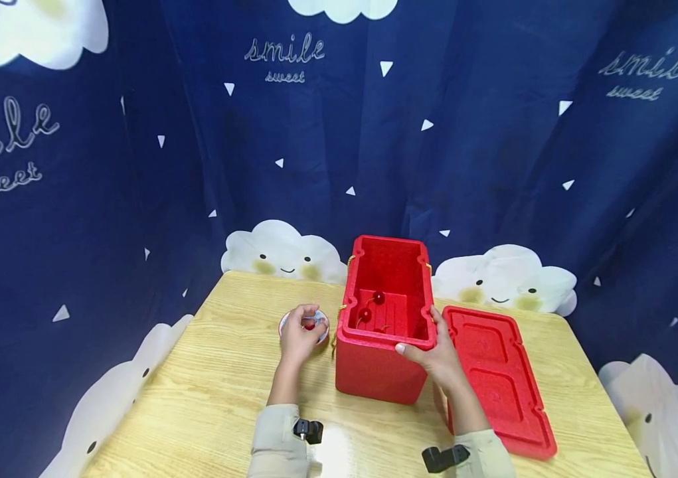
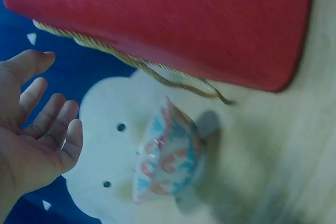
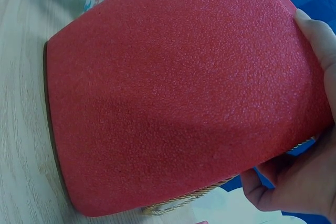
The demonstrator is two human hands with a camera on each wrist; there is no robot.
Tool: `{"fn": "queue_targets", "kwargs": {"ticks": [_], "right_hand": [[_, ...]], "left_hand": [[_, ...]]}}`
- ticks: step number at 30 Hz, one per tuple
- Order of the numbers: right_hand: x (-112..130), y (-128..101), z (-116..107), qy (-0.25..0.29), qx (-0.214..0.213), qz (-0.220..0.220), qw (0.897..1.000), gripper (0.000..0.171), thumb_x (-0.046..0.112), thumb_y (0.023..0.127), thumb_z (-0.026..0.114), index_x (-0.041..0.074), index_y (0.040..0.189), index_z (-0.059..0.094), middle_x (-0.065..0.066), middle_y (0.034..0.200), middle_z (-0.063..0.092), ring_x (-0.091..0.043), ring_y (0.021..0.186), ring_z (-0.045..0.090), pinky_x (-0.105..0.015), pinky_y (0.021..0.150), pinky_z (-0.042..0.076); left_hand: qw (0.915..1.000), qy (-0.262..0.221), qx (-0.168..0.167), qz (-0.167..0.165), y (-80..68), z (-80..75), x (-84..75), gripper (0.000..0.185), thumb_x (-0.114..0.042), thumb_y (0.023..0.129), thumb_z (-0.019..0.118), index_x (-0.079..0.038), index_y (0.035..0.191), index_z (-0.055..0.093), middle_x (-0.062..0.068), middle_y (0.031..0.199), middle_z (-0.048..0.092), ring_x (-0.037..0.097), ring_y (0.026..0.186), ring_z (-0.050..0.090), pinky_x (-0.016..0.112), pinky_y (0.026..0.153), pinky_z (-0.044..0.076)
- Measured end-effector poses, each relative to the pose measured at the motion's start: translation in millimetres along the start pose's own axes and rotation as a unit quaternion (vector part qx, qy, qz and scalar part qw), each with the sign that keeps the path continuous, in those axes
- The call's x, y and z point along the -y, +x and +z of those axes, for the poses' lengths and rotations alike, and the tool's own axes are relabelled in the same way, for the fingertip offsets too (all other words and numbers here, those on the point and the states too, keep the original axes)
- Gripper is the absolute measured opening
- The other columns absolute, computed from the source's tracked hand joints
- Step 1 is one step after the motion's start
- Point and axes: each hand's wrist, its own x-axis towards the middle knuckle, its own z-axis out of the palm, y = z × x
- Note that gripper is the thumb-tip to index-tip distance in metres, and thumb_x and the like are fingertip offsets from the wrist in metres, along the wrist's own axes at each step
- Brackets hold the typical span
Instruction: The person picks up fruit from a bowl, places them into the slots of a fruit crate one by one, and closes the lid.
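Note:
My left hand (image 1: pixel 299 338) is over a small patterned bowl (image 2: pixel 170 156) on the table. In the left wrist view its fingers are loosely bent, with nothing between them, apart from the bowl. A bit of red shows inside the bowl in the head view. To its right stands a tall red box (image 1: pixel 380 372), open at the top, with a few dark red cherries (image 1: pixel 378 297) on stems inside. My right hand (image 1: pixel 443 358) grips the box's near right corner, thumb on the front rim and fingers along the right side.
A red lid (image 1: pixel 497 378) lies flat on the wooden table (image 1: pixel 207 372), right of the box. Gold cord (image 2: pixel 152 72) hangs along the box's sides. Behind the table hangs a dark blue curtain (image 1: pixel 327 146) with clouds on it.

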Motion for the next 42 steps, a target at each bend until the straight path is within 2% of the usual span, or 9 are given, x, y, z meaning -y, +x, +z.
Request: {"fn": "queue_targets", "kwargs": {"ticks": [5, 9, 15, 20, 25, 28, 34, 38, 42], "right_hand": [[9, -4, 1, 0.003, 0.002, 0.000, 1.000, 0.106, 0.012, 0.071, 0.079, 0.017, 0.149, 0.007, -0.019, 0.142, 0.027, -0.035, 0.125, 0.033, -0.044, 0.090, 0.044], [0, 1, -1, -0.006, 0.000, -0.009, 1.000, 0.107, 0.016, 0.071, 0.080, 0.020, 0.149, 0.006, -0.017, 0.142, 0.028, -0.033, 0.125, 0.033, -0.042, 0.089, 0.044], [-16, 7, -2, -0.021, -0.011, -0.014, 1.000, 0.107, 0.021, 0.070, 0.081, 0.025, 0.148, 0.008, -0.013, 0.140, 0.031, -0.031, 0.123, 0.035, -0.042, 0.086, 0.047], [-14, 7, -2, -0.019, -0.010, -0.008, 1.000, 0.108, 0.020, 0.069, 0.081, 0.025, 0.148, 0.008, -0.013, 0.141, 0.031, -0.031, 0.124, 0.035, -0.042, 0.087, 0.046], [2, -1, 0, -0.006, -0.001, -0.004, 1.000, 0.108, 0.015, 0.070, 0.080, 0.018, 0.149, 0.007, -0.018, 0.142, 0.028, -0.035, 0.125, 0.033, -0.043, 0.089, 0.044], [12, -7, 2, -0.002, 0.002, -0.006, 1.000, 0.105, 0.011, 0.072, 0.078, 0.015, 0.148, 0.006, -0.021, 0.142, 0.027, -0.038, 0.126, 0.032, -0.042, 0.091, 0.042], [16, -10, 3, -0.002, -0.003, -0.004, 1.000, 0.103, 0.010, 0.072, 0.078, 0.014, 0.148, 0.008, -0.021, 0.143, 0.027, -0.037, 0.125, 0.034, -0.041, 0.092, 0.041], [14, -9, 3, -0.002, -0.003, -0.001, 1.000, 0.104, 0.011, 0.071, 0.078, 0.015, 0.148, 0.009, -0.019, 0.143, 0.028, -0.035, 0.125, 0.034, -0.042, 0.091, 0.042], [12, -7, 3, 0.001, -0.004, -0.006, 1.000, 0.104, 0.010, 0.071, 0.078, 0.015, 0.148, 0.008, -0.018, 0.142, 0.029, -0.034, 0.125, 0.034, -0.040, 0.090, 0.042]], "left_hand": [[0.9998, -0.014, 0.002, -0.013, 3.8, -0.4, 22.8, 0.031, 0.000, 0.071, 0.073, 0.001, 0.100, 0.063, 0.018, 0.094, 0.060, 0.039, 0.086, 0.058, 0.035, 0.072, 0.049], [0.9994, -0.003, 0.007, -0.032, 8.7, -2.5, 35.7, 0.032, 0.001, 0.070, 0.072, 0.002, 0.100, 0.063, 0.021, 0.096, 0.059, 0.039, 0.087, 0.059, 0.036, 0.073, 0.048], [0.9980, 0.029, 0.023, -0.052, 16.0, -4.4, 51.4, 0.032, 0.003, 0.071, 0.073, 0.003, 0.101, 0.062, 0.017, 0.094, 0.059, 0.029, 0.082, 0.059, 0.035, 0.071, 0.049], [0.9965, 0.040, 0.043, -0.059, 21.2, -4.6, 59.3, 0.035, 0.006, 0.069, 0.074, 0.005, 0.102, 0.061, 0.023, 0.099, 0.059, 0.030, 0.081, 0.059, 0.036, 0.071, 0.049], [0.9941, 0.052, 0.068, -0.066, 27.1, -3.6, 68.5, 0.041, 0.008, 0.066, 0.076, 0.007, 0.104, 0.060, 0.024, 0.100, 0.059, 0.034, 0.084, 0.058, 0.034, 0.071, 0.048], [0.9918, 0.063, 0.082, -0.075, 30.3, -2.6, 72.8, 0.043, 0.008, 0.065, 0.076, 0.008, 0.104, 0.060, 0.023, 0.100, 0.060, 0.030, 0.081, 0.058, 0.032, 0.071, 0.047], [0.9905, 0.067, 0.095, -0.073, 34.7, 0.2, 78.2, 0.043, 0.010, 0.062, 0.075, 0.010, 0.102, 0.058, 0.024, 0.095, 0.060, 0.022, 0.075, 0.055, 0.031, 0.070, 0.047], [0.9894, 0.072, 0.104, -0.071, 36.0, 2.6, 80.6, 0.042, 0.012, 0.060, 0.074, 0.011, 0.099, 0.058, 0.024, 0.095, 0.061, 0.027, 0.080, 0.058, 0.033, 0.074, 0.047], [0.9860, 0.102, 0.115, -0.064, 37.4, 4.6, 79.8, 0.042, 0.009, 0.059, 0.075, 0.008, 0.098, 0.060, 0.021, 0.095, 0.063, 0.032, 0.088, 0.058, 0.037, 0.081, 0.045]]}}
